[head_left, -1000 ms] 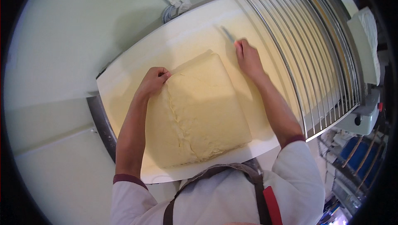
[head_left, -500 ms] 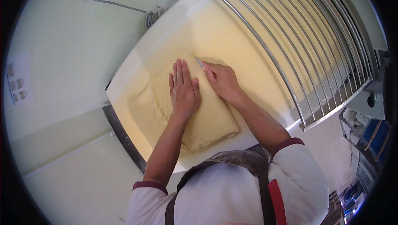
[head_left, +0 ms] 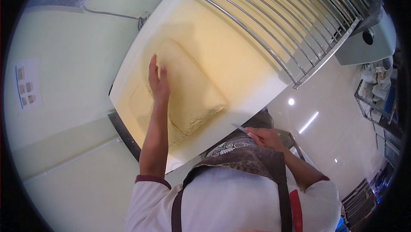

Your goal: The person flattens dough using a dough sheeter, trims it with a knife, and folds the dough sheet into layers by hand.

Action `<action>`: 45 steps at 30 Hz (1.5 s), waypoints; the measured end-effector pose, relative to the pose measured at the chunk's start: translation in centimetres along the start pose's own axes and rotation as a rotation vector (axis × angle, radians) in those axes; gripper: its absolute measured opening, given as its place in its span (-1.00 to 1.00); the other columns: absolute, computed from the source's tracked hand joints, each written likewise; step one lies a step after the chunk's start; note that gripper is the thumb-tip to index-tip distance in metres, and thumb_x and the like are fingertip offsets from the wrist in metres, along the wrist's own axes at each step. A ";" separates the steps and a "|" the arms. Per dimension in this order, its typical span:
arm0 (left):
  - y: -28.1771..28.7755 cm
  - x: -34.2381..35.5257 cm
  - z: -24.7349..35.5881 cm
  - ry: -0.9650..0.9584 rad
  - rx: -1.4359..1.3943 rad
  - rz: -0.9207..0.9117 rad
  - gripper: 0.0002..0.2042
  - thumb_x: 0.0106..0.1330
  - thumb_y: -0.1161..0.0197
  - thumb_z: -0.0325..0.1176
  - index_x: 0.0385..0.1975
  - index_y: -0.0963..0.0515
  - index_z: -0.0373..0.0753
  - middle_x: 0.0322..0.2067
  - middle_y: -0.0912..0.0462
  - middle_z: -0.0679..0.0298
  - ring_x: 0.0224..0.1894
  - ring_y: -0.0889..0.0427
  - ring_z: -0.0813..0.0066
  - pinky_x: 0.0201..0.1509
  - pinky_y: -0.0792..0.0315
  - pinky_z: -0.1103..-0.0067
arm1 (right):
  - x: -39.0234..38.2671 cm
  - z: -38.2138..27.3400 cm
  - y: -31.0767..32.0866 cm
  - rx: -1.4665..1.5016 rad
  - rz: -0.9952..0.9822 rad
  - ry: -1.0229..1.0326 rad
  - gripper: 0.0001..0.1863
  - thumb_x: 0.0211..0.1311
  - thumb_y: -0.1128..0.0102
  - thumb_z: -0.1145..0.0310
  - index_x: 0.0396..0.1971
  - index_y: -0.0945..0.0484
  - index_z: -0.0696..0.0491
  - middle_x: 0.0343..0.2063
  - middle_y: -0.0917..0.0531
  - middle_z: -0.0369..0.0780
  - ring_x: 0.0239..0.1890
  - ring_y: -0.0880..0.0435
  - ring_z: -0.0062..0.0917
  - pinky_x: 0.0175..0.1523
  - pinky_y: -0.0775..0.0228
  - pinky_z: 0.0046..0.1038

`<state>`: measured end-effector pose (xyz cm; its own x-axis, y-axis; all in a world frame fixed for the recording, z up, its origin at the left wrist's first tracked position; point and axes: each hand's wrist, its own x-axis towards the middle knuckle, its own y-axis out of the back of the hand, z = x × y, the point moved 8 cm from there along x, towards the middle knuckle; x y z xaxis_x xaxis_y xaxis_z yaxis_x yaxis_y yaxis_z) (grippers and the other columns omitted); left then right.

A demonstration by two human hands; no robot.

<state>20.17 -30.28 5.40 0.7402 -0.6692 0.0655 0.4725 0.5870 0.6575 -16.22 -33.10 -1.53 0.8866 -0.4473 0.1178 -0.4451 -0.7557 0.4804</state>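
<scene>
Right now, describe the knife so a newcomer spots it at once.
Find the large pale work surface, then its near edge, by the dark apron. There the right hand grips the knife, its tip pointing left and slightly away from the body. It's the slim grey blade, unlike the broad yellowish dough slab nearby.

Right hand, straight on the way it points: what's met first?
The right hand, slim grey knife leading, likely meets the pale yellow dough slab; depth unclear, so possibly the edge of the white tabletop first.
</scene>
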 end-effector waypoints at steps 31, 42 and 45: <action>21.1 -10.9 -31.2 0.404 -0.685 0.350 -0.69 0.37 -0.15 -0.30 0.07 -0.54 -0.20 -0.44 -0.63 0.31 -0.55 -0.49 0.65 -0.51 -0.43 0.64 | 15.4 -15.0 -17.9 0.296 -0.279 -0.411 -0.54 0.31 -0.04 0.49 0.21 -0.28 0.16 -0.48 -0.56 -0.26 -0.46 -0.49 -0.67 -0.29 -0.39 -0.61; 17.1 -26.8 -24.7 0.401 -0.527 0.374 -0.67 0.35 -0.20 -0.34 0.11 -0.53 -0.16 -0.64 -0.36 0.50 -0.58 -0.24 0.76 -0.49 -0.24 0.69 | 10.7 -14.2 -18.0 0.307 -0.512 -0.278 -0.56 0.32 -0.01 0.55 0.19 -0.31 0.17 -0.54 -0.47 -0.32 -0.47 -0.46 -0.67 -0.31 -0.37 -0.61; 15.1 -32.9 -21.7 0.361 -0.386 0.409 -0.67 0.34 -0.21 -0.35 0.10 -0.53 -0.17 -0.63 -0.34 0.51 -0.57 -0.21 0.74 -0.49 -0.21 0.69 | 9.2 -13.3 -17.8 0.304 -0.596 -0.223 -0.57 0.31 -0.03 0.55 0.18 -0.33 0.16 -0.55 -0.46 -0.33 -0.48 -0.46 -0.69 -0.32 -0.37 -0.61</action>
<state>13.36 10.54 -3.13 0.9782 -0.2024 -0.0473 0.2069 0.9271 0.3125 1.50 -17.42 2.56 0.9578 0.0221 -0.2867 0.0644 -0.9882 0.1391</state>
